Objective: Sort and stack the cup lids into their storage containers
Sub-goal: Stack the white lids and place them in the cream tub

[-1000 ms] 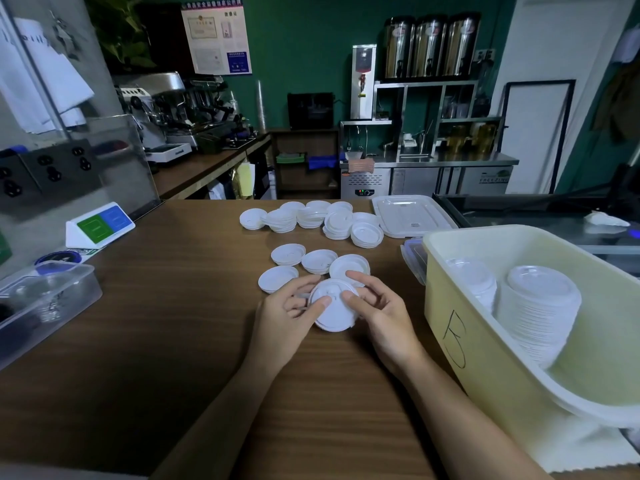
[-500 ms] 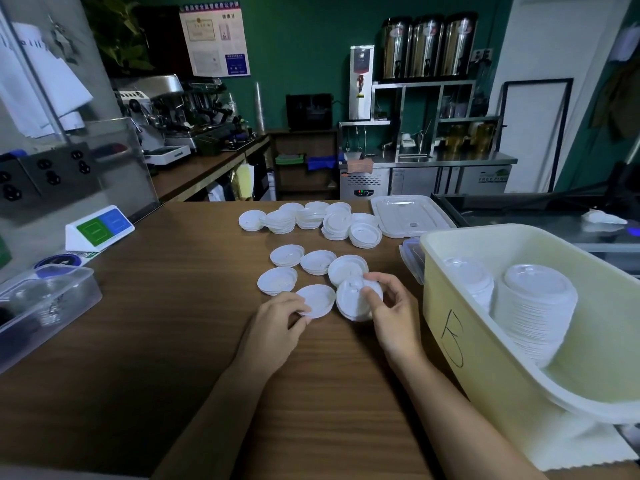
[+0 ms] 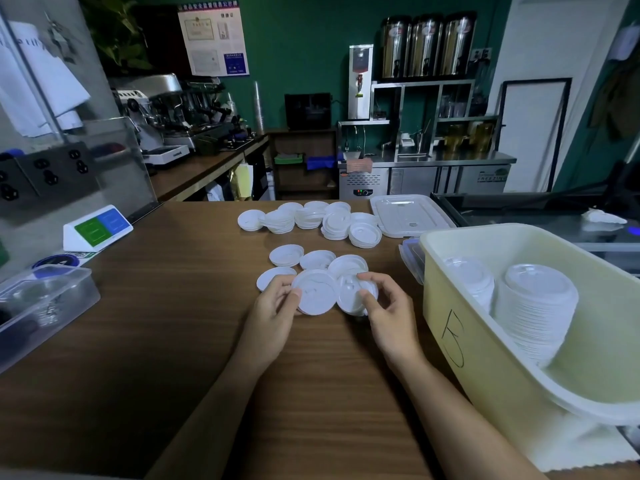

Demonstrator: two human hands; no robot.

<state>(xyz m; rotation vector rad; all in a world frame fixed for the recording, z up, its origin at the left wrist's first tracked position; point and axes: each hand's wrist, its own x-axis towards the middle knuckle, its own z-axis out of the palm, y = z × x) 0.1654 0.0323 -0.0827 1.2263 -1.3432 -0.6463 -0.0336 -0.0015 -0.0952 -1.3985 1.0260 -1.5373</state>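
Two bare hands sit low centre over a brown wood-grain counter point(image 3: 156, 341). The left hand point(image 3: 277, 306) pinches a flat white round plastic lid point(image 3: 315, 292), thumb on top, fingers under it. The right hand point(image 3: 388, 306) grips a domed white plastic lid point(image 3: 353, 294) by its rim between thumb and curled fingers. The two held lids touch edge to edge, just above the counter.

Four loose white lids point(image 3: 286, 255) lie on the wood just beyond the hands. A heap of white lids point(image 3: 311, 220) sits farther back, near the counter's far edge. A clear rectangular container cover point(image 3: 410, 214) lies flat just right of the heap.

A pale yellow plastic tub point(image 3: 485, 341) stands at the right with a hand-drawn mark on its near wall. Stacks of white lids point(image 3: 536, 306) lean inside it. A clear clip-lock box point(image 3: 410, 258) is wedged against the tub's far left corner. At the left edge are a clear plastic box point(image 3: 45, 299), contents blurred, and a white wedge sign with green and blue panels point(image 3: 97, 228).

The room is a cafe back bar with a dark green wall point(image 3: 304, 46). A steel espresso machine point(image 3: 162, 109) is on the left bench and a poster point(image 3: 213, 38) hangs above it. Three steel urns point(image 3: 427, 46) stand on a shelf over a steel under-counter fridge point(image 3: 426, 174). The light is dim.
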